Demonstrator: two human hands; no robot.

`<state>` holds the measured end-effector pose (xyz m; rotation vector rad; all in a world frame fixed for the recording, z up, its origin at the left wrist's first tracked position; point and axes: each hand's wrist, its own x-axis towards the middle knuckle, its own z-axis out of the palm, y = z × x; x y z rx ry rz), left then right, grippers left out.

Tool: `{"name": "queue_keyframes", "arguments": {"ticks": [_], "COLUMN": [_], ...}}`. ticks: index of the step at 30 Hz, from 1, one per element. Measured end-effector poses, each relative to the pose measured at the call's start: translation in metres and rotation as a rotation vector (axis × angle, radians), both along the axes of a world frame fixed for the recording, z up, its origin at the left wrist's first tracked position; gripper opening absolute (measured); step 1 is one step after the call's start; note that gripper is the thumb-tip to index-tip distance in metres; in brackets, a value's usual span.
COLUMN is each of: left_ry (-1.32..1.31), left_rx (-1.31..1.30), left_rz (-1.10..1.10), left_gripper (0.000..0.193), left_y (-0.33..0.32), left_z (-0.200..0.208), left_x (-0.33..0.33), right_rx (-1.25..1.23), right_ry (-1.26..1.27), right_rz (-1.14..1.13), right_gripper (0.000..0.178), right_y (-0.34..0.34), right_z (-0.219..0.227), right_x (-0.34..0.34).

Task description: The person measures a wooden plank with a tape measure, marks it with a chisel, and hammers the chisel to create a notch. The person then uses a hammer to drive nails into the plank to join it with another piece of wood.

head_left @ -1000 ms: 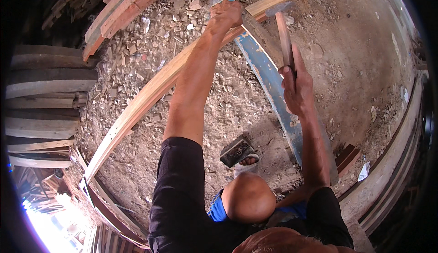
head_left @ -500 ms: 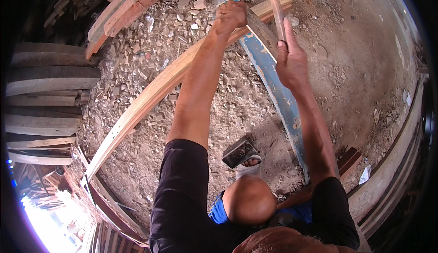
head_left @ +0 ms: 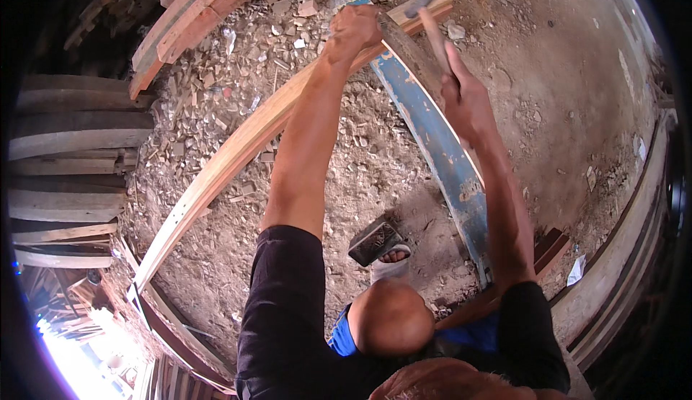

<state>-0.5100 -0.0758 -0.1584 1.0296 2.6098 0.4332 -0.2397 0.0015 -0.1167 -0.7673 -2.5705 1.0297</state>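
Observation:
My right hand (head_left: 465,104) is wrapped round the wooden handle of a hammer (head_left: 435,37). The hammer's dark head is over the end of a pale wooden beam (head_left: 245,133), and I cannot tell whether they touch. This long beam slants from the far middle down to the left. My left hand (head_left: 357,27) is closed at the far end of a worn blue board (head_left: 425,126), where it crosses the beam; a bit of blue shows just past my knuckles. The fingertips are hidden. A grey-brown strip of wood (head_left: 412,48) lies along the board between my hands.
Stacked curved planks (head_left: 68,137) line the left, and reddish beams (head_left: 209,11) lie at the far left. Wood chips and stones (head_left: 194,119) cover the ground. A dark block (head_left: 376,240) lies by my foot. Long timbers (head_left: 613,234) run along the right.
The hammer has swung down from a raised position, and its head now shows over the beam's end. My right hand has dropped slightly. My left hand stays in place on the board.

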Motion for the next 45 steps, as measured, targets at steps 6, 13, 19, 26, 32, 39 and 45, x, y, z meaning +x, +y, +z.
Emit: {"name": "queue_keyframes", "arguments": {"ticks": [6, 13, 19, 26, 32, 39, 45], "left_ry": [0.314, 0.173, 0.191, 0.021, 0.031, -0.012, -0.006], "left_rx": [0.499, 0.663, 0.637, 0.426, 0.613, 0.689, 0.658], "left_rz": [-0.052, -0.015, -0.172, -0.086, -0.011, 0.082, 0.06], "left_gripper": [0.024, 0.014, 0.012, 0.026, 0.02, 0.031, 0.034], "left_y": [-0.006, 0.006, 0.023, 0.005, 0.001, -0.004, -0.007], "left_z": [-0.061, -0.071, -0.038, -0.027, -0.033, -0.036, -0.039], "left_x": [-0.019, -0.009, 0.0, -0.009, 0.009, 0.017, 0.011], "right_rx": [-0.415, -0.61, -0.543, -0.386, 0.103, 0.146, 0.244], "right_ry": [0.035, 0.098, -0.007, 0.104, 0.158, 0.143, 0.216], "right_rz": [-0.18, -0.214, -0.201, -0.105, -0.001, 0.096, 0.098], "right_gripper": [0.061, 0.058, 0.061, 0.064, 0.062, 0.062, 0.06], "right_y": [-0.041, -0.051, -0.047, -0.049, -0.022, -0.014, -0.017], "right_z": [-0.014, -0.032, -0.047, 0.003, 0.005, 0.003, -0.003], "right_x": [0.068, 0.094, 0.103, 0.088, 0.04, -0.014, -0.023]}}
